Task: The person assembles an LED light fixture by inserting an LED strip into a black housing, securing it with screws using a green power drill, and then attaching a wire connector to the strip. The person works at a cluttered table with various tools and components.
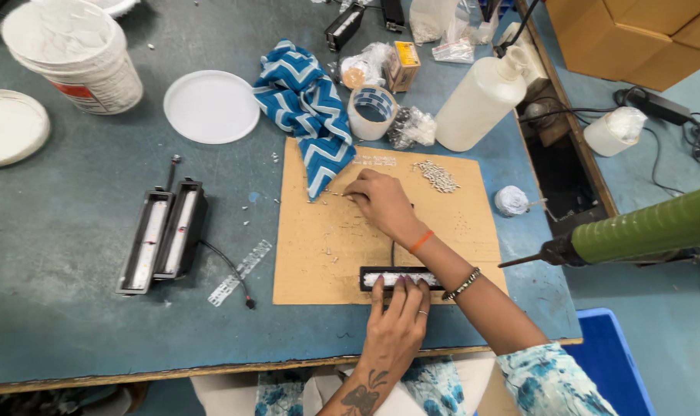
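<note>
A brown cardboard sheet (319,254) lies on the grey-blue table. At its near edge sits a small black light unit with a pale strip (381,278). My left hand (396,316) presses its fingers down on the unit's front side. My right hand (381,202) reaches across the sheet, fingertips pinched together at small screws (328,195) scattered beside a blue-and-white zigzag cloth (307,108). A black cable runs from the unit under my right wrist.
Two longer black light units (161,239) and a clear strip (240,271) lie at left. White bucket (76,54), white lid (211,106), tape roll (371,112), white bottle (481,96) and a screw pile (436,176) stand further back. A green sealant gun (650,227) juts in at right.
</note>
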